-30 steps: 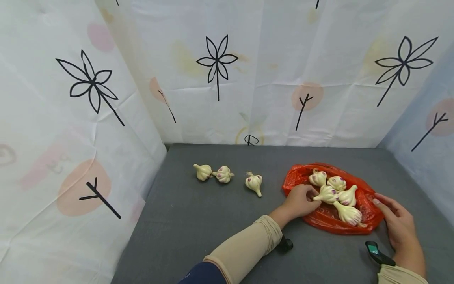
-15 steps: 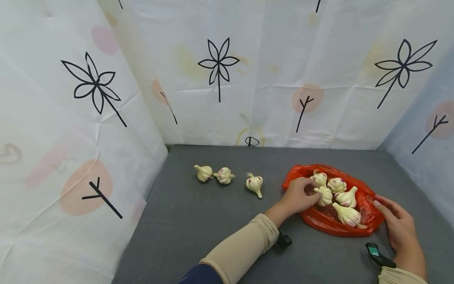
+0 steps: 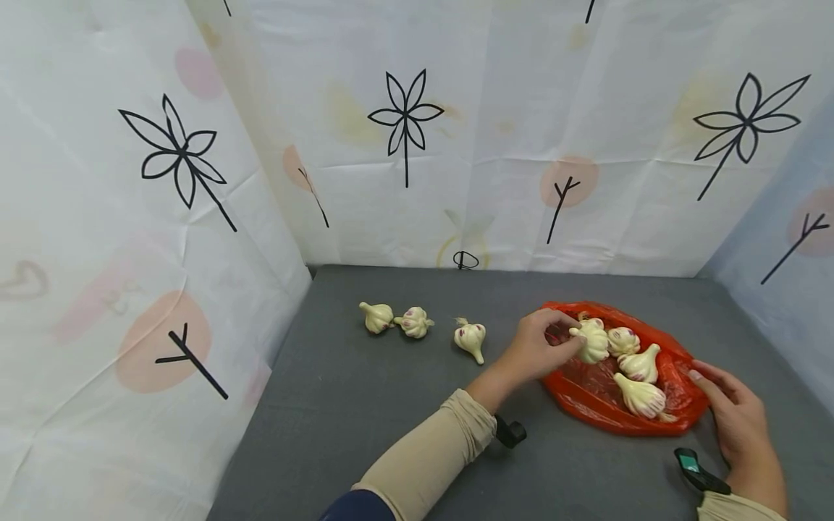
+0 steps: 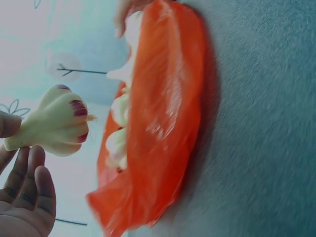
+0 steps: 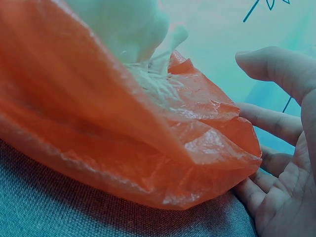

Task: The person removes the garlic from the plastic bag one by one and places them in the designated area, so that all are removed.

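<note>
Hands: right hand (image 3: pixel 736 414) sits nearest, fingers loosely spread against one end of the red bag (image 3: pixel 589 414), thumb off the plastic in its wrist view; left hand (image 3: pixel 539 343) pinches one garlic bulb (image 3: pixel 594 346) by its slim neck, the other fingers relaxed.
Loose right fingers: a light touch rather than a firm hold, so any tug on the plastic would probably let the bag slide or fold inward.
Bag: on the right part of the desk (image 3: pixel 365 412), mouth spread wide, walls thin and crinkled — a fingertip snagging the rim might drag it along and tip the contents.
Pinched bulb: above the bag's left part, round end outward; the weight seems to lie away from the grip, so it could twist or slip and drop onto its neighbours.
Bulbs in the bag: four bulbs (image 3: pixel 641 398) lie inside, the rear one partly hidden behind the pinched one; a knock there could set them rolling, since round sides give little to rest on.
Bulbs on the desk: three bulbs (image 3: pixel 470 339) lie well left of the bag, two close together; a sweep of the left sleeve (image 3: pixel 430 452) might bump the nearest.
Backdrop: patterned cloth (image 3: pixel 495 137) behind, well apart — little risk from it.
</note>
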### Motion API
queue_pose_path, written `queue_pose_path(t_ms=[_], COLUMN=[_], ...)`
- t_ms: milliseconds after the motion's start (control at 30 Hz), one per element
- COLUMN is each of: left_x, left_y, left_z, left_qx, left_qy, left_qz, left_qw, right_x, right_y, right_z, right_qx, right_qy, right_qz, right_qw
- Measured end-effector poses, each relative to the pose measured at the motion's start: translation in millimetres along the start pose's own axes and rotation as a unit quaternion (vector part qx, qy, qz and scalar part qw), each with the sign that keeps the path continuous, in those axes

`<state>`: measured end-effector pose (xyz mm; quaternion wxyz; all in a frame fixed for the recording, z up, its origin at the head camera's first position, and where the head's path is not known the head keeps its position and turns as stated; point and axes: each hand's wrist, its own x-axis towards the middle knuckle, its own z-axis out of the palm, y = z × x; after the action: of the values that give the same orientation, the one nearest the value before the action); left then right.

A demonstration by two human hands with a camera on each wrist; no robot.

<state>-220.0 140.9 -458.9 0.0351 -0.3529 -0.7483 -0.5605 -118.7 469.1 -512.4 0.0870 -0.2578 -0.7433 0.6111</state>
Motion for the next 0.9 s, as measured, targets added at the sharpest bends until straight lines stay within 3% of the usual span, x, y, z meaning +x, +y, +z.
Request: queue_pose_path(t_ms=[233, 500, 667, 900], left_x=[-6.1, -21.8, -30.2, -38.2], left_y=[3.5, -14.2, -28.8, -34.9], left_z=[-29.9, -62.3, -74.6, -85.4], left_qx=[-0.013, -0.026, -0.019, 0.0], left_qy=[0.024, 0.063, 0.084, 0.074], left_qz=[-0.021, -0.029, -0.041, -0.073], left_qw=[0.9994, 0.9972, 0.9954, 0.9945], right_x=[-0.9, -1.3, 0.3, -0.7], right_y=[0.5, -0.5, -3.1, -2.8], right_z=[-0.5, 0.0, -1.5, 1.0], right_qx=[0.003, -0.013, -0.035, -0.048], right_qy=[0.0, 0.002, 0.003, 0.008], right_qz=[-0.004, -0.003, 0.01, 0.007], right_qw=[1.0, 1.0, 0.999, 0.999])
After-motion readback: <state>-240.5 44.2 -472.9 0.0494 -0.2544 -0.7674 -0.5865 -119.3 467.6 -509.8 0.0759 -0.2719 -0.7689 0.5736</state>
